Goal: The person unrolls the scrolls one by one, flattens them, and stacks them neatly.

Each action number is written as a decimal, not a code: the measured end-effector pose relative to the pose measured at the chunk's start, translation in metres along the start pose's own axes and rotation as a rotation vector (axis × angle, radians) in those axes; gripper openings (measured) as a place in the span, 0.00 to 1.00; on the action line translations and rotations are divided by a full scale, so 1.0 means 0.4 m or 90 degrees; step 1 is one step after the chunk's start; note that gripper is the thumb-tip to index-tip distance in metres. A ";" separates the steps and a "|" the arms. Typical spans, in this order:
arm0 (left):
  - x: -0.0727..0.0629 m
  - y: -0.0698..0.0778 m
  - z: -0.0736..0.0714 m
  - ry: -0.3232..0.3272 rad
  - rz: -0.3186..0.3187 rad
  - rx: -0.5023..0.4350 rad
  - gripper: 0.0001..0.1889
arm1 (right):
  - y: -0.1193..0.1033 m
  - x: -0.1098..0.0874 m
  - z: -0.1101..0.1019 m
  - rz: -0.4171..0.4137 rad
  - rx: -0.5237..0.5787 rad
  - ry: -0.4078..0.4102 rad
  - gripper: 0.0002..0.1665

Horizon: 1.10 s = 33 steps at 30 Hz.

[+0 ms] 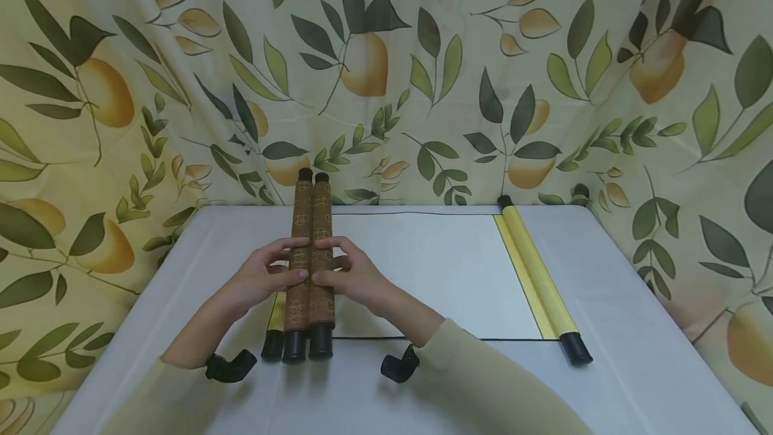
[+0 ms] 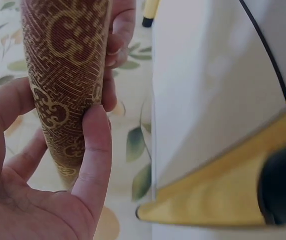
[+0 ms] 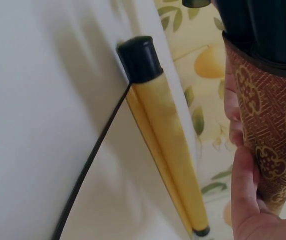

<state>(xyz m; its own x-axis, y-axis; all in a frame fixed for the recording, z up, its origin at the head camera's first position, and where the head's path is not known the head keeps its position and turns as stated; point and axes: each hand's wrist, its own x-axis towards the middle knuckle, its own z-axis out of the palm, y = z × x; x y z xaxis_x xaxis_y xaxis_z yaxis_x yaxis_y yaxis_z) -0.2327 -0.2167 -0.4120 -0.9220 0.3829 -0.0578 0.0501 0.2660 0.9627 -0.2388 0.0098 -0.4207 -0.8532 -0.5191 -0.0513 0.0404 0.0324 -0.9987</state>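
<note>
A brown scroll with gold patterning (image 1: 298, 304), rolled from both ends into two rolls side by side, is raised over the table. Black knobs cap its ends. My left hand (image 1: 260, 277) grips the left roll, thumb on the near face and fingers around the outer side. The other roll is held by my right hand (image 1: 359, 277) in the same manner. In the left wrist view the thumb presses on the patterned cloth (image 2: 65, 75). Below lies an unrolled scroll with a white sheet (image 1: 423, 267); its left yellow roller (image 1: 276, 314) is partly hidden by the brown rolls.
At the right end of the white sheet lies the other yellow roller (image 1: 537, 267), black knobs at its ends. A white cloth covers the table (image 1: 616, 307). Behind it hangs a curtain (image 1: 423, 119) printed with leaves and fruit.
</note>
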 end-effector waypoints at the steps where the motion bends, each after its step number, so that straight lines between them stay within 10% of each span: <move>1: 0.007 0.001 0.010 0.000 0.005 0.000 0.32 | 0.002 -0.006 -0.010 -0.001 -0.001 0.002 0.33; 9: 0.055 0.021 0.095 -0.009 0.044 0.002 0.32 | 0.020 -0.054 -0.086 0.004 0.032 0.037 0.49; 33: 0.151 0.073 0.235 -0.014 0.099 -0.048 0.33 | 0.036 -0.138 -0.221 0.016 0.125 0.130 0.54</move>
<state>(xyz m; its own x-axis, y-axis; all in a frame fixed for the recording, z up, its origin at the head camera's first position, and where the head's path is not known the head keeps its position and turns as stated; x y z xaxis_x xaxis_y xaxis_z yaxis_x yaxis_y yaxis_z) -0.2507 -0.1028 -0.4121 -0.8968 0.4337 0.0879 0.1614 0.1356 0.9775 -0.2370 0.1142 -0.4317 -0.9372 -0.3361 -0.0938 0.1459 -0.1330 -0.9803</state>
